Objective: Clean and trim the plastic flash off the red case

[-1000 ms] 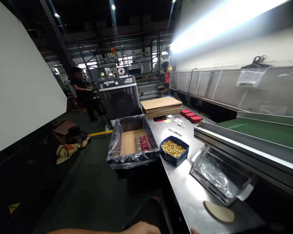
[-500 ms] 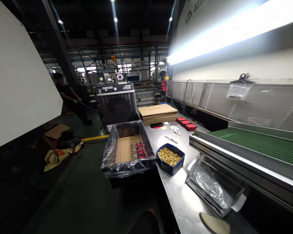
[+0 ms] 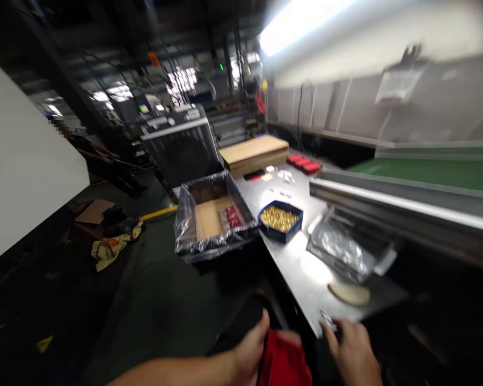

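My left hand is closed on a red object with a dark edge, low in the head view; its exact kind is blurred. At the table's near corner, my right hand pinches a small shiny metallic piece, too smeared to name. A flat beige rounded piece lies on the metal table just beyond my right hand. Farther off stands a blue bin filled with small gold-coloured metal pieces.
Left of the table is a crate lined with clear plastic, holding cardboard and red items. Stacked cardboard, red packs and a clear-plastic-filled tray are on the table. A green conveyor runs at right; a person stands far left.
Both my hands have come into view from below, the left with the red object and the right with the metallic piece. The camera view has tilted down, and the picture is blurred.
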`<action>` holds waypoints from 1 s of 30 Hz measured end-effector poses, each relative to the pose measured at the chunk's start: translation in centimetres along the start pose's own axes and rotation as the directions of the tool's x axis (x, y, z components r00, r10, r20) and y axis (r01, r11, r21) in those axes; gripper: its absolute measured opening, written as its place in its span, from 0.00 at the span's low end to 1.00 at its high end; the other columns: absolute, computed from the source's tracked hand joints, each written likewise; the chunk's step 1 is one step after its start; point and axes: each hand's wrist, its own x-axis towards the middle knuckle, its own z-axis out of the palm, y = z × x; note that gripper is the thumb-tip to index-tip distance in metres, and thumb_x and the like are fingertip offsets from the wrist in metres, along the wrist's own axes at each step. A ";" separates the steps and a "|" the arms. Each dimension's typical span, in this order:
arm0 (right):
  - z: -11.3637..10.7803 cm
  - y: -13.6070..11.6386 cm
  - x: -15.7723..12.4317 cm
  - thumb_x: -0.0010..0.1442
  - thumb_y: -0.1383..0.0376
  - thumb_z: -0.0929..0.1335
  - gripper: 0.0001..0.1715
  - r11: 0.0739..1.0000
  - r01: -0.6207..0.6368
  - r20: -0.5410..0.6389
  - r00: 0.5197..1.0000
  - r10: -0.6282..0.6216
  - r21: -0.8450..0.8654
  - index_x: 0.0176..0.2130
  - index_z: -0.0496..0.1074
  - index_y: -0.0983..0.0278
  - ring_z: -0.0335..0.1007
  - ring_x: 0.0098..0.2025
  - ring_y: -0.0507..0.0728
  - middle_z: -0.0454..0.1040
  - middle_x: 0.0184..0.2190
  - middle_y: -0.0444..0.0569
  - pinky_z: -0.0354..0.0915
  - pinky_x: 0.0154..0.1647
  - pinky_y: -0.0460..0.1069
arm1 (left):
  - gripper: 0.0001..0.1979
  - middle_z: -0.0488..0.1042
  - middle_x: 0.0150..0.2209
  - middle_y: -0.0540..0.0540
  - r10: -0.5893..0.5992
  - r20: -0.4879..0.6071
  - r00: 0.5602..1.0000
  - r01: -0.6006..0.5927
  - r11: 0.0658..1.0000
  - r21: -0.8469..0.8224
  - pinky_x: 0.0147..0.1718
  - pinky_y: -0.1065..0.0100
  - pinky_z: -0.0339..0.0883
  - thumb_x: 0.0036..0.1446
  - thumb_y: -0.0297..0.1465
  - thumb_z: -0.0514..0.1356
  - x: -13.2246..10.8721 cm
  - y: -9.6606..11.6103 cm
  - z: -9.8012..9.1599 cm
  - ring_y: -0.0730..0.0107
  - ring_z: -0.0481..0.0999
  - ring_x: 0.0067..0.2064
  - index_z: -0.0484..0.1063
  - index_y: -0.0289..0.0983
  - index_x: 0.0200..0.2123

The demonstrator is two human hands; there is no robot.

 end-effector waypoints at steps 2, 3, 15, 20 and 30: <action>-0.8 -1.1 -0.4 0.59 0.32 0.59 0.43 1.000 0.019 0.045 0.999 -0.020 0.012 0.36 0.75 0.68 0.69 0.37 0.62 0.69 0.35 0.58 0.68 0.44 0.59 | 0.47 0.76 0.49 0.35 -0.021 -0.110 0.994 0.012 0.997 -0.079 0.49 0.56 0.70 0.54 0.68 0.52 -1.0 0.6 1.3 0.53 0.78 0.46 0.68 0.36 0.61; -1.2 -1.8 -0.5 0.56 0.30 0.61 0.46 1.000 -0.006 0.007 1.000 0.006 0.028 0.39 0.76 0.69 0.68 0.35 0.60 0.69 0.35 0.57 0.68 0.43 0.58 | 0.46 0.75 0.49 0.35 -0.005 -0.128 0.992 -0.003 0.998 -0.059 0.50 0.57 0.69 0.58 0.66 0.50 -1.3 1.2 1.8 0.54 0.77 0.47 0.68 0.36 0.62; -6.1 -13.5 -5.7 0.61 0.51 0.71 0.20 0.883 -0.143 0.270 0.963 0.019 0.447 0.51 0.75 0.55 0.76 0.34 0.50 0.79 0.39 0.44 0.74 0.34 0.43 | 0.48 0.74 0.50 0.34 0.081 -0.183 0.980 -0.085 0.996 -0.013 0.56 0.59 0.65 0.50 0.66 0.61 -2.1 3.5 5.3 0.54 0.75 0.51 0.69 0.33 0.61; -5.3 -14.0 -5.6 0.63 0.51 0.69 0.15 0.892 -0.144 0.344 0.939 -0.014 0.429 0.44 0.78 0.57 0.76 0.32 0.49 0.79 0.37 0.44 0.71 0.31 0.41 | 0.47 0.75 0.46 0.39 0.079 -0.236 0.968 -0.080 0.997 0.005 0.52 0.62 0.67 0.48 0.65 0.63 -2.2 3.9 5.6 0.58 0.75 0.47 0.72 0.35 0.58; -5.7 -14.4 -5.7 0.65 0.53 0.69 0.13 0.924 -0.038 0.291 0.953 -0.081 0.382 0.44 0.78 0.55 0.75 0.34 0.48 0.78 0.36 0.42 0.70 0.33 0.40 | 0.45 0.73 0.53 0.35 0.066 -0.207 0.976 -0.064 0.998 0.017 0.55 0.60 0.67 0.52 0.64 0.61 -2.5 3.5 5.7 0.52 0.74 0.53 0.71 0.34 0.59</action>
